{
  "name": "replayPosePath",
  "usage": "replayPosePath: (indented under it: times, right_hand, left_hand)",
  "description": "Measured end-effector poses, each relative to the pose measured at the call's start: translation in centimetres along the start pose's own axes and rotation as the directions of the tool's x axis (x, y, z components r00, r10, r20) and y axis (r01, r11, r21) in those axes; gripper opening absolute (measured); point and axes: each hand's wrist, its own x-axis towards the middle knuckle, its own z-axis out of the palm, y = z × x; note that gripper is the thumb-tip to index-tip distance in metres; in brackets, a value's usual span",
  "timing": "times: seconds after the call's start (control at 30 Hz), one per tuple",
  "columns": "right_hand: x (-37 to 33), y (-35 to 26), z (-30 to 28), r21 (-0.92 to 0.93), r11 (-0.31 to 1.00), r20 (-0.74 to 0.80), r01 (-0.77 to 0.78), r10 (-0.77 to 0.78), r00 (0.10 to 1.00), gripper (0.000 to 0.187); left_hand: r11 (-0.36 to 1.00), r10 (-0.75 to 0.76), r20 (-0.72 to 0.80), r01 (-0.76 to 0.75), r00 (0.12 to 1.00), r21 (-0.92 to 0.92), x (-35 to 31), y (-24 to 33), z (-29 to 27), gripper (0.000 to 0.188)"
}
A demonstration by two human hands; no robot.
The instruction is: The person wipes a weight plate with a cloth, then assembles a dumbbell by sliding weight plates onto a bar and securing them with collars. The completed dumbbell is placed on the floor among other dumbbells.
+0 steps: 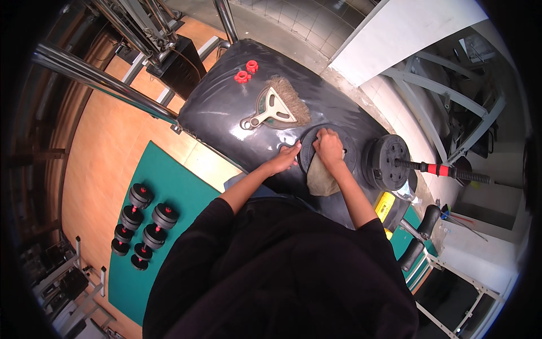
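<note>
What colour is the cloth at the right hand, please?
The cloth is greyish beige; it shows best in the head view.

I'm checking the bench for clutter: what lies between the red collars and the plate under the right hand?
A brush with a white handle, as the head view shows.

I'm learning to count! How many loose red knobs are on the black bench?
2. One red knob lies up and left of the brush; the second red knob sits beside it, farther up and right. Others could be hidden.
</note>
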Motion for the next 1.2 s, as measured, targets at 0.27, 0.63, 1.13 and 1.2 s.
replayPosePath:
  times: [0.27, 0.63, 1.13, 1.2]
  right_hand:
    - [-2.6, -0.6, -2.1, -0.230, 0.958, -0.004, 0.170, -0.176, 0.984, 0.022]
    - [0.9, -0.2, -1.4, -0.206, 0.972, 0.269, 0.118, -0.060, 0.961, 0.025]
    - [1.1, 3.1, -8.0, 0.252, 0.924, 0.325, -0.287, 0.199, 0.925, 0.049]
    - [0.8, 1.8, -7.3, 0.266, 0.931, 0.072, -0.250, 0.240, 0.968, 0.068]
  left_hand:
    - [1.000, 0.019, -0.014, -0.019, 1.000, 0.004, -0.2, 0.1, -0.1, 0.072]
    - [1.000, 0.004, -0.010, -0.003, 1.000, 0.026, 0.0, 0.4, -0.1, 0.072]
    - [1.000, 0.002, 0.011, -0.002, 1.000, 0.028, 0.1, -0.1, -0.3, 0.072]
    - [1.000, -0.022, 0.004, 0.022, 1.000, 0.022, 0.1, -0.2, -0.3, 0.068]
